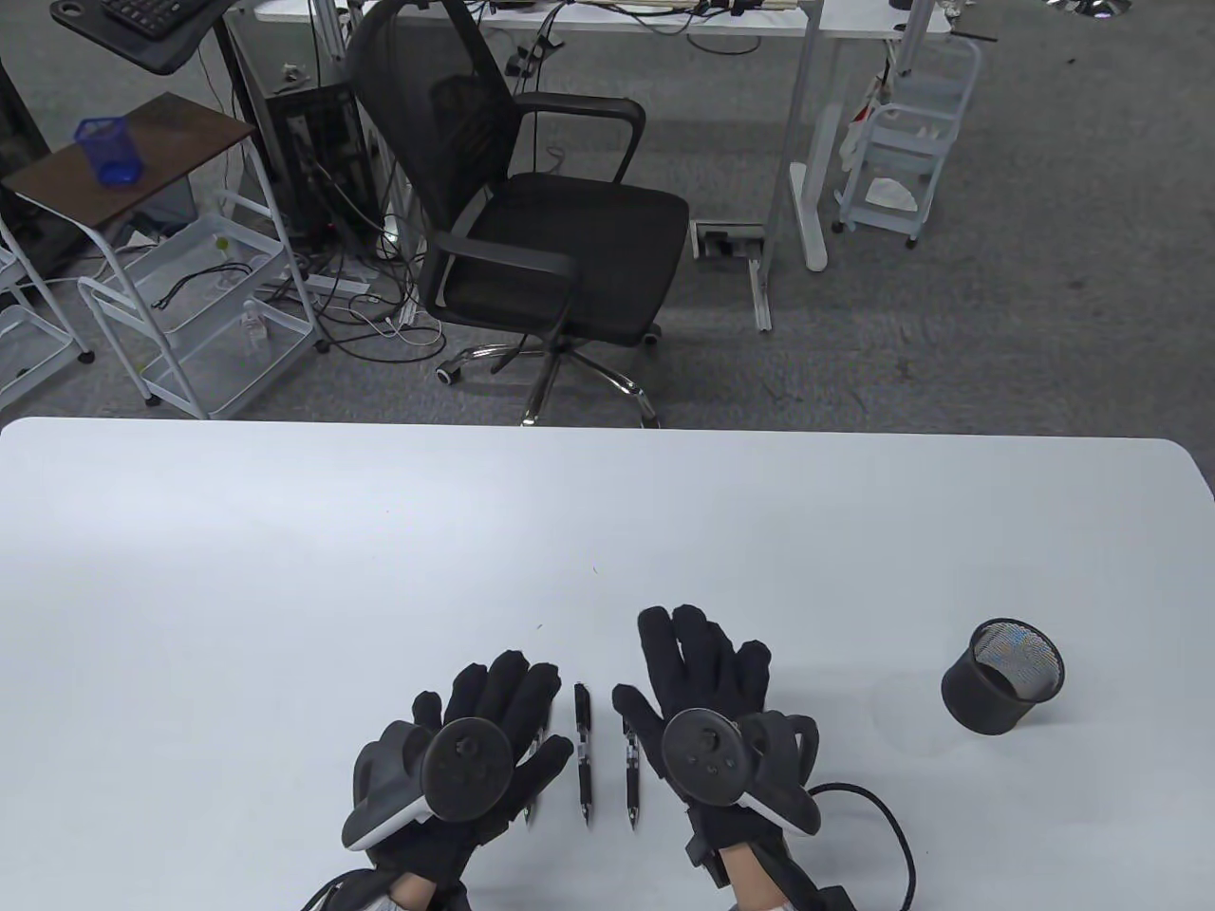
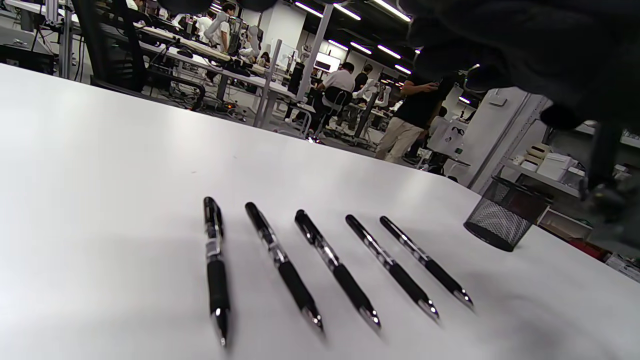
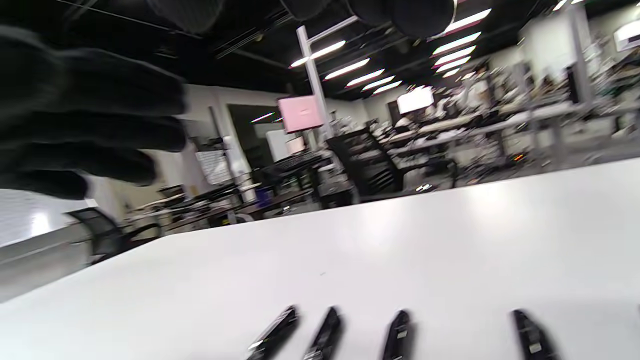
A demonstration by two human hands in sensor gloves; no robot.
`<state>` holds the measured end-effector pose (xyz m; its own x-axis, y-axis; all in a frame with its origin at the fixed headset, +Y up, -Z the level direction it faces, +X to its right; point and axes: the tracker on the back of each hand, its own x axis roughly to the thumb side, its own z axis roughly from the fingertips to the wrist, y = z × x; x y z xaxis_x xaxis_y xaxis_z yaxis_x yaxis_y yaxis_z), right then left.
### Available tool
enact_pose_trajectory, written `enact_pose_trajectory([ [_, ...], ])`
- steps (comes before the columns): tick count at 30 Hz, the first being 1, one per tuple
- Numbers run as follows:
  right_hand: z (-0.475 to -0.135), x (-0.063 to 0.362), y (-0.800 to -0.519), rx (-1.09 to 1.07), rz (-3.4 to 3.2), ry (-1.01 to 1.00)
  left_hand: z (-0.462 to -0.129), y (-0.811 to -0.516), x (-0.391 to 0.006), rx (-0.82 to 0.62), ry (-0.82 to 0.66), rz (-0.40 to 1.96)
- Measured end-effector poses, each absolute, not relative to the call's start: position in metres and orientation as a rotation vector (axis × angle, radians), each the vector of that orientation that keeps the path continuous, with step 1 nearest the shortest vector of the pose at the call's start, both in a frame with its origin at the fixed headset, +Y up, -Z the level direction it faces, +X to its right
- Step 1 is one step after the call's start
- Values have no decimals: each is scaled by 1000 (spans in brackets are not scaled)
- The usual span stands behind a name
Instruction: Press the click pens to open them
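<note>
Both hands [image 1: 494, 731] [image 1: 702, 693] hover flat, holding nothing, seemingly hiding some click pens [image 2: 320, 250].

Table [image 1: 285, 531] white. Pens [image 2: 218, 265] black with silver tips. Mesh cup [image 1: 1002, 675] black. Gloves [image 1: 698, 664] black; trackers [image 1: 465, 767] dark grey.

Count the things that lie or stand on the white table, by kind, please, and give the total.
Pens: 5, all black, in one row
Mesh cup: 1, black
Total: 6
</note>
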<state>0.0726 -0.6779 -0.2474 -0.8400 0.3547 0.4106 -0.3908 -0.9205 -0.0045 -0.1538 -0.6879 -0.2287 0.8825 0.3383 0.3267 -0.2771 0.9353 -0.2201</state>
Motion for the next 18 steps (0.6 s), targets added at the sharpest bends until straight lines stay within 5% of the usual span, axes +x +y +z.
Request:
enact_pose_trajectory([
  [8, -250, 62, -688, 773, 2602, 87, -228, -688, -154, -150, -361, 300],
  [18, -250, 58, -691, 812, 2637, 65, -228, -687, -155, -131, -354, 287],
])
